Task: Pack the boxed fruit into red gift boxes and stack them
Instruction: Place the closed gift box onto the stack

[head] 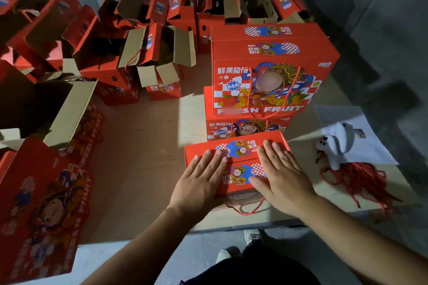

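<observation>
Both flat, open hands, left hand [201,180] and right hand [281,174], are pressing the red printed cardboard gift box [236,164] lid flaps; pressing evenly should seat them flush for stacking.

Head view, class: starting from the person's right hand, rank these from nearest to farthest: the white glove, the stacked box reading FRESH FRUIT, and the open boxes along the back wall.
Measured from the right hand:
1. White glove, just to its right, lying on paper.
2. FRESH FRUIT box, directly beyond the hand, atop the stack.
3. Open boxes along the back wall, farthest, up and left.
</observation>
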Demonstrator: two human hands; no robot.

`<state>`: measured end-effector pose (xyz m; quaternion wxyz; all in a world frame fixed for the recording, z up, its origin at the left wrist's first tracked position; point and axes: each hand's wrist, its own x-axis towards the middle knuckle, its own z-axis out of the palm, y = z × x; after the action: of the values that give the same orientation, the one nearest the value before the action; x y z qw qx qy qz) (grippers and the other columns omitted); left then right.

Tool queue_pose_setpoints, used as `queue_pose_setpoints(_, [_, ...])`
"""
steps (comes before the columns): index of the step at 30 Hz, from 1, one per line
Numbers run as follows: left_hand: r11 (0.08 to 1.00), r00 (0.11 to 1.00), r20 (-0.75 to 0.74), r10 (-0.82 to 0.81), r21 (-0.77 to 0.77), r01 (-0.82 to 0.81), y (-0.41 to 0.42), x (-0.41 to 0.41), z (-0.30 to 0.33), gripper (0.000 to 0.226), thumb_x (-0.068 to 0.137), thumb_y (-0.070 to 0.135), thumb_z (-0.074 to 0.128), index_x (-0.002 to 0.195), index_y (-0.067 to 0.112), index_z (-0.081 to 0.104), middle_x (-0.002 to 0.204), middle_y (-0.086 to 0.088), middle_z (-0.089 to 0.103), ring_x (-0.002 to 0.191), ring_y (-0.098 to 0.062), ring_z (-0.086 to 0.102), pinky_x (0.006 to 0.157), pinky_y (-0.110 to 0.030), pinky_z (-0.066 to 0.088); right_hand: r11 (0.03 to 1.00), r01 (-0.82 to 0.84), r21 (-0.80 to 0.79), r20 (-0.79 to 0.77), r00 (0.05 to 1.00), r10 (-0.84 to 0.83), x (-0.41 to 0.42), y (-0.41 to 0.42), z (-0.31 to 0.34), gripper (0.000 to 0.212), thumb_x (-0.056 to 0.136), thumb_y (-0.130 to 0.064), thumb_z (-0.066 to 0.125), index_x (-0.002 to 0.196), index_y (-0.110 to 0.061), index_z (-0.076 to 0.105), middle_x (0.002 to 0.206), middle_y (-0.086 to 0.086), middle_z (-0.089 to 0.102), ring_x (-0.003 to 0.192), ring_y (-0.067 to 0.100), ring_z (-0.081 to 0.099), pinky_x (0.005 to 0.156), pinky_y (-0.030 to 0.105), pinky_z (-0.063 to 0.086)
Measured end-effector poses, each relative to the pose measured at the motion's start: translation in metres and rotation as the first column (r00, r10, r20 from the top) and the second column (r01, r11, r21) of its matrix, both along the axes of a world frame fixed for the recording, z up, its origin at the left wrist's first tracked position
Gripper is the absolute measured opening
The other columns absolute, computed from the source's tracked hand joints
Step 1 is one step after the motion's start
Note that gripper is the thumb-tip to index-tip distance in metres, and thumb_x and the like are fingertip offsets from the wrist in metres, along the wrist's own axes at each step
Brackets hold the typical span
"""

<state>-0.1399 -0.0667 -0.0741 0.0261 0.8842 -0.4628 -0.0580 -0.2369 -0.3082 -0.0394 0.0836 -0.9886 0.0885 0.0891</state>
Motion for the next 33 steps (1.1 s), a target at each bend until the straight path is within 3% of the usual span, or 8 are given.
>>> queue_pose_setpoints(6, [0.870,0.918,-0.082,0.389,-0.296,-0.395,0.034,0.039,-0.003,0.114,0.077,0.065,0.080,0.167,0.022,0.025,0.173,-0.010,0.022,0.158,-0.036,0.023,0.129,-0.055,0.014,0.998,-0.023,0.051,-0.111,0.993,0.028,-0.026,0.019,-0.011,0.114,0.073,-0.096,-0.005,0.161,-0.026,-0.018,0.167,-0.003,-0.031,0.155,0.019,-0.026,0.127,0.040,-0.005])
queue_pose_setpoints(8, [0.587,0.646,-0.443,0.622,-0.281,-0.759,0.039,0.035,-0.011,0.127,0.075,0.055,0.088,0.168,0.013,0.013,0.172,-0.020,0.014,0.158,-0.037,0.017,0.129,-0.051,0.018,0.992,0.045,0.122,0.031,0.998,-0.049,-0.026,0.010,-0.004,0.101,0.083,-0.092,0.018,0.162,-0.028,0.020,0.169,-0.003,0.012,0.153,0.023,0.016,0.121,0.044,0.027])
queue_pose_setpoints(11, [0.394,0.277,-0.906,0.322,-0.138,-0.909,0.021,0.010,-0.018,0.091,0.094,0.041,0.075,0.163,0.015,0.022,0.165,-0.020,0.034,0.141,-0.025,0.049,0.115,-0.040,0.043,0.907,0.365,0.208,0.146,0.906,-0.398,0.006,-0.023,0.003,0.063,0.097,-0.067,0.036,0.133,-0.022,0.062,0.134,0.008,0.055,0.124,0.034,0.050,0.104,0.043,0.044])
queue_pose_setpoints(14, [0.377,-0.115,-0.990,0.076,0.135,-0.916,-0.007,-0.018,-0.012,0.052,0.104,0.063,0.040,0.134,0.024,0.056,0.137,-0.003,0.067,0.087,-0.012,0.070,0.080,-0.029,0.054,0.824,0.504,0.259,-0.166,0.863,-0.476,0.040,-0.037,0.008,0.061,0.099,-0.069,0.034,0.099,-0.020,0.070,0.105,0.006,0.071,0.101,0.032,0.066,0.091,0.039,0.053])
queue_pose_setpoints(18, [0.238,-0.387,-0.922,0.011,0.378,-0.895,-0.022,-0.023,0.003,0.049,0.112,0.054,0.035,0.094,0.016,0.062,0.077,0.001,0.070,0.045,-0.009,0.035,0.053,-0.024,0.048,0.820,0.437,0.369,-0.243,0.897,-0.369,0.072,-0.034,0.012,0.045,0.093,-0.054,0.053,0.083,-0.014,0.070,0.085,0.003,0.074,0.083,0.024,0.071,0.073,0.032,0.055])
queue_pose_setpoints(27, [0.254,-0.112,-0.921,-0.373,0.015,-0.967,-0.040,0.003,0.106,0.041,0.109,0.041,0.047,0.080,0.024,0.070,0.073,0.007,0.057,0.050,-0.006,0.037,0.052,-0.020,0.039,0.551,0.429,0.715,-0.152,0.866,-0.477,0.107,-0.012,0.038,0.031,0.095,0.000,0.061,0.121,-0.015,0.069,0.116,0.009,0.070,0.102,0.022,0.063,0.085,0.031,0.048])
queue_pose_setpoints(31, [0.400,0.149,-0.963,-0.222,-0.230,-0.887,-0.043,0.010,0.137,0.038,0.108,0.048,0.051,0.095,0.024,0.077,0.088,0.006,0.069,0.069,-0.009,0.049,0.065,-0.027,0.037,0.265,0.234,0.935,-0.137,0.931,-0.338,0.084,0.027,0.062,0.029,0.097,-0.001,0.052,0.095,-0.020,0.073,0.093,0.006,0.072,0.080,0.017,0.064,0.072,0.029,0.050])
queue_pose_setpoints(33, [0.461,0.283,-0.952,-0.115,-0.303,-0.834,-0.043,0.009,0.142,0.032,0.104,0.047,0.060,0.097,0.021,0.078,0.093,0.004,0.073,0.073,-0.008,0.057,0.070,-0.026,0.040,0.393,0.124,0.911,-0.065,0.985,-0.160,0.070,0.043,0.062,0.018,0.084,-0.011,0.062,0.081,-0.027,0.069,0.080,-0.002,0.068,0.076,0.013,0.063,0.066,0.027,0.049])
